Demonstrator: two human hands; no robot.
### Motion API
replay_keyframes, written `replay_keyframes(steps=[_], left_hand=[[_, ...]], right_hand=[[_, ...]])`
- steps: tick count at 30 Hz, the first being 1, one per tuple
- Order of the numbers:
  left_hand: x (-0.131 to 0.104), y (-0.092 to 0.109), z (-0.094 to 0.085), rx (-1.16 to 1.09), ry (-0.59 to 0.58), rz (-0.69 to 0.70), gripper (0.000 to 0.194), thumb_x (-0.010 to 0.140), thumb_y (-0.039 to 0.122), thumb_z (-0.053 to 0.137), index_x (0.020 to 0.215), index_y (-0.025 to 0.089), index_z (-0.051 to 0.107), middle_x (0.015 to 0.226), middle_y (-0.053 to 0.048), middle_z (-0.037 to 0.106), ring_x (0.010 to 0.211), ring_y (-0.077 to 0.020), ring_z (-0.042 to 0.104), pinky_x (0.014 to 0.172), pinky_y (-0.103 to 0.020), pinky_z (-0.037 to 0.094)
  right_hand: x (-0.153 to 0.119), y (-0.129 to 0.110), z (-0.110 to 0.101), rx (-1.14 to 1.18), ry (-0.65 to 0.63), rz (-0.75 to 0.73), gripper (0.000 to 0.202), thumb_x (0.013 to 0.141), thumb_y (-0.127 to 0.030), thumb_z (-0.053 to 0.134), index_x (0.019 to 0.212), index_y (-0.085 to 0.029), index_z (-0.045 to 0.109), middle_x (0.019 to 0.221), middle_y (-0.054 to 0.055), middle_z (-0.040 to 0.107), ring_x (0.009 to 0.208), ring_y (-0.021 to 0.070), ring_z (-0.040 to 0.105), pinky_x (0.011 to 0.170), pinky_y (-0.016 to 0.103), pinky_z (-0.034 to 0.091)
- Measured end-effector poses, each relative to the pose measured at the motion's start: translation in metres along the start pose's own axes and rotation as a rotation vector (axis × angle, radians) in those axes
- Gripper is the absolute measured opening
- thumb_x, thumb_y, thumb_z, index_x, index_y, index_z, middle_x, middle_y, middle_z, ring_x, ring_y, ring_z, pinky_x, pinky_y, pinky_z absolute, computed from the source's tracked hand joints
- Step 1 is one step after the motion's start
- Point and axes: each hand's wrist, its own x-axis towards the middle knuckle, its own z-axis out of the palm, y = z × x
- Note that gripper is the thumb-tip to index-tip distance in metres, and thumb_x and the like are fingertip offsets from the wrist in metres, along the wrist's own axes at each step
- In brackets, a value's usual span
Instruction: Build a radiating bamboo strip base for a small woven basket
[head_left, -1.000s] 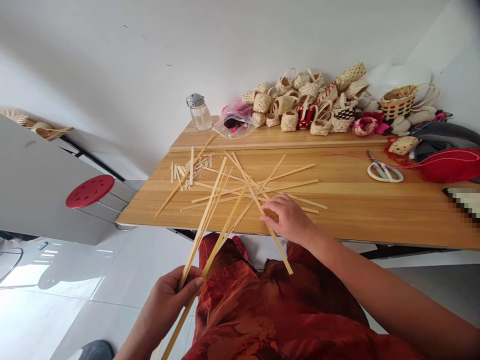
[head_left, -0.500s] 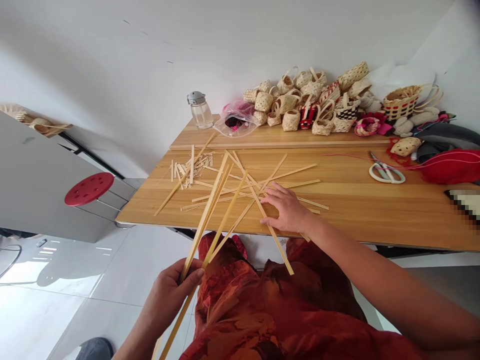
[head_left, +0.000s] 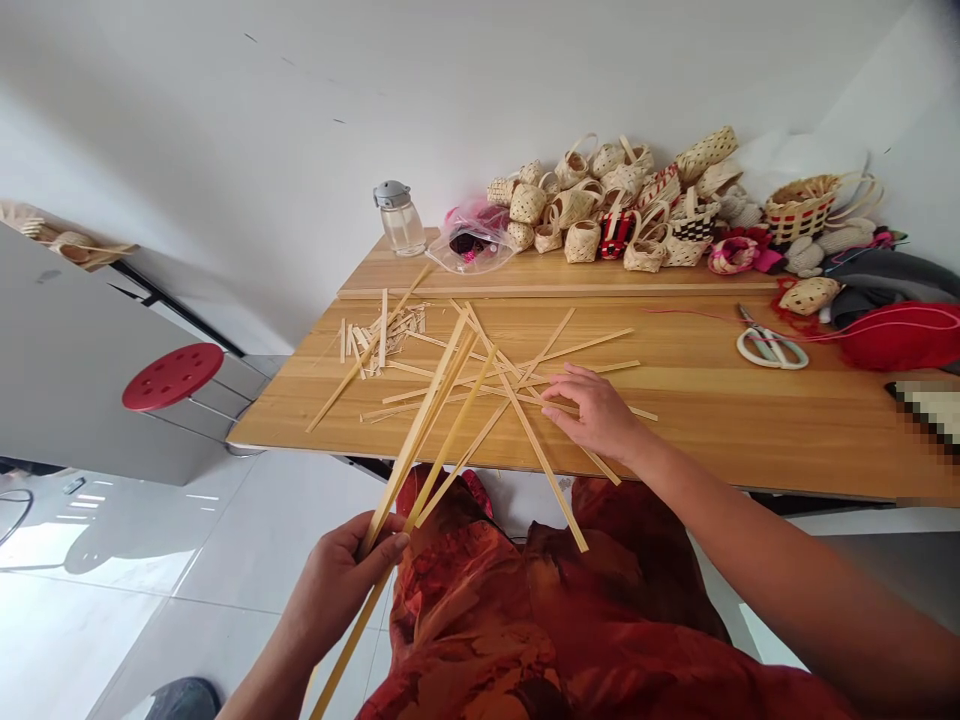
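My left hand (head_left: 358,560) is closed round several long, flat bamboo strips (head_left: 421,430), which slant up over the table's front edge. On the table, several more strips lie crossed in a loose star (head_left: 517,385), and two or so of them poke out past the edge above my lap. My right hand (head_left: 592,408) hovers at the right side of this crossing, fingers apart and slightly curled, with nothing gripped. Whether its fingertips touch a strip I cannot tell.
Short strip offcuts (head_left: 382,335) lie on the table's left. A lidded bottle (head_left: 400,220) and a plastic bag (head_left: 476,240) stand behind. Small woven baskets (head_left: 581,240) are heaped along the wall. White-handled scissors (head_left: 772,345) and red yarn (head_left: 907,330) lie right; a red stool (head_left: 172,377) is left.
My right hand has drawn back a little to the right, off the crossed strips. My left hand keeps its hold, and the tops of its strips have shifted slightly.
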Motion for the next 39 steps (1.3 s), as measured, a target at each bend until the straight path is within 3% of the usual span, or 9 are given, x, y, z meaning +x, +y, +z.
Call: replay_keyframes(steps=[10, 15, 19, 25, 30, 34, 39], left_hand=[[-0.01, -0.007, -0.001, -0.012, -0.032, -0.043, 0.051, 0.071, 0.067, 0.071, 0.088, 0.019, 0.073, 0.064, 0.0, 0.061, 0.063, -0.0164, 0.05, 0.06, -0.027, 0.04], [-0.008, -0.009, 0.003, -0.002, -0.02, -0.028, 0.05, 0.073, 0.067, 0.069, 0.087, 0.019, 0.071, 0.065, 0.001, 0.06, 0.062, -0.0157, 0.049, 0.059, -0.026, 0.038], [0.003, 0.003, 0.004, 0.023, 0.02, 0.07, 0.045, 0.08, 0.066, 0.061, 0.082, 0.022, 0.063, 0.069, 0.0, 0.062, 0.063, -0.016, 0.051, 0.062, -0.026, 0.041], [0.044, 0.038, 0.002, 0.137, 0.195, 0.25, 0.033, 0.087, 0.055, 0.054, 0.089, 0.023, 0.058, 0.061, 0.006, 0.052, 0.058, -0.0138, 0.046, 0.058, -0.024, 0.036], [0.09, 0.078, 0.006, 0.499, 0.188, 0.371, 0.032, 0.087, 0.053, 0.061, 0.078, 0.023, 0.059, 0.058, 0.005, 0.05, 0.057, -0.0145, 0.048, 0.058, -0.025, 0.032], [0.134, 0.102, 0.029, 0.739, 0.228, 0.48, 0.022, 0.092, 0.042, 0.059, 0.085, 0.021, 0.059, 0.08, -0.005, 0.067, 0.077, -0.0212, 0.062, 0.066, -0.028, 0.037], [0.173, 0.113, 0.067, 0.807, 0.196, 0.57, 0.015, 0.091, 0.033, 0.064, 0.097, 0.018, 0.063, 0.103, -0.012, 0.071, 0.096, -0.0252, 0.067, 0.077, -0.03, 0.044]], right_hand=[[0.001, -0.015, 0.0, 0.028, 0.01, -0.071, 0.011, 0.088, -0.03, 0.066, 0.089, -0.022, 0.073, 0.095, 0.008, 0.075, 0.101, 0.0273, 0.064, 0.099, 0.046, 0.045], [-0.008, -0.03, 0.005, -0.006, -0.034, -0.144, 0.02, 0.086, -0.039, 0.072, 0.094, -0.021, 0.072, 0.101, 0.009, 0.074, 0.112, 0.0293, 0.059, 0.102, 0.045, 0.042], [-0.019, -0.046, 0.005, -0.093, -0.103, -0.078, 0.034, 0.082, -0.052, 0.075, 0.095, -0.021, 0.07, 0.094, 0.01, 0.071, 0.098, 0.0291, 0.058, 0.093, 0.044, 0.044], [-0.041, -0.071, 0.006, -0.272, -0.236, 0.046, 0.051, 0.084, -0.05, 0.073, 0.122, -0.017, 0.063, 0.103, 0.013, 0.073, 0.1, 0.0324, 0.063, 0.089, 0.042, 0.046], [-0.054, -0.086, 0.002, -0.348, -0.384, 0.206, 0.058, 0.093, -0.043, 0.062, 0.144, -0.017, 0.05, 0.105, 0.016, 0.075, 0.095, 0.0322, 0.07, 0.075, 0.037, 0.048], [-0.056, -0.094, -0.001, -0.428, -0.47, 0.284, 0.062, 0.096, -0.044, 0.056, 0.149, -0.014, 0.045, 0.095, 0.017, 0.077, 0.084, 0.0341, 0.073, 0.066, 0.037, 0.047], [-0.06, -0.093, 0.002, -0.367, -0.497, 0.283, 0.057, 0.096, -0.035, 0.053, 0.148, -0.013, 0.046, 0.091, 0.017, 0.077, 0.081, 0.033, 0.073, 0.066, 0.037, 0.048]])
